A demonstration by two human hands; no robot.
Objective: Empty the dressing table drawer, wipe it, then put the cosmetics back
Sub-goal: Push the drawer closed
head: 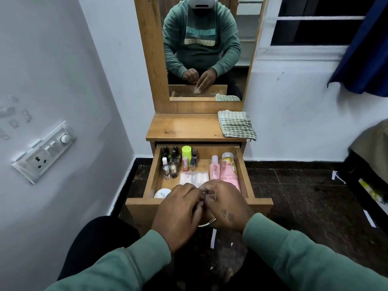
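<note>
The wooden drawer [243, 175] of the dressing table is pulled out and full of cosmetics. Several small nail polish bottles [171, 163] and a green-capped bottle [186, 152] stand at the back left. A pink bottle [214, 169] and a larger pink tube [229, 172] lie on the right. In the middle lies a clear pack of white pieces [194, 178], and a white jar [161, 193] sits at the front left. My left hand [180, 208] and my right hand [227, 204] meet over the drawer's front edge with fingers curled. The mirror shows them pinching a small pale packet [197, 89].
A folded green-and-white checked cloth [236, 126] lies on the right of the table top [184, 127]. The mirror [201, 49] stands behind it. A wall with a switch panel [44, 151] is close on the left. Dark tiled floor [294, 196] and a bed edge are on the right.
</note>
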